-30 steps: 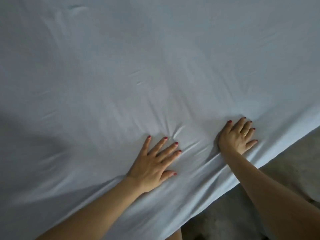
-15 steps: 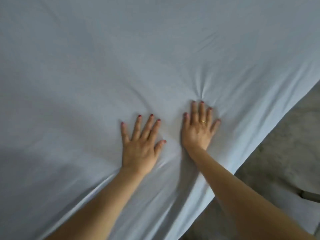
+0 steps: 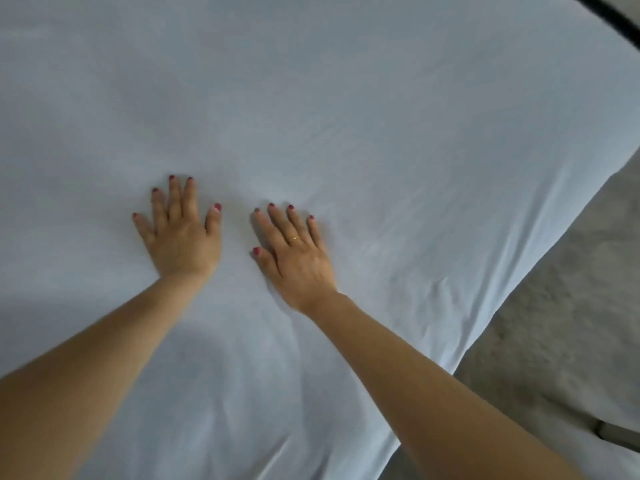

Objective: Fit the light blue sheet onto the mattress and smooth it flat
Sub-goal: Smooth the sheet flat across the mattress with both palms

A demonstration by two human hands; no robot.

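The light blue sheet (image 3: 346,109) is seen spread across the mattress, filling most of the head view, its edge falling away at the right toward a grey floor (image 3: 568,306). 2 hands are laid palm-down on the fabric, side by side and slightly apart. The left hand (image 3: 181,237) is pressed flat with fingers straight and spread wide, nothing held. The right hand (image 3: 298,258), on which a gold ring (image 3: 294,238) is worn, is likewise pressed flat, its fingers straight and fanned, nothing gripped. Red polish is visible on the nails. Faint creases are seen in the sheet to the right of the right hand and near the forearms. A dark strip (image 3: 609,12) is seen at the top right corner.
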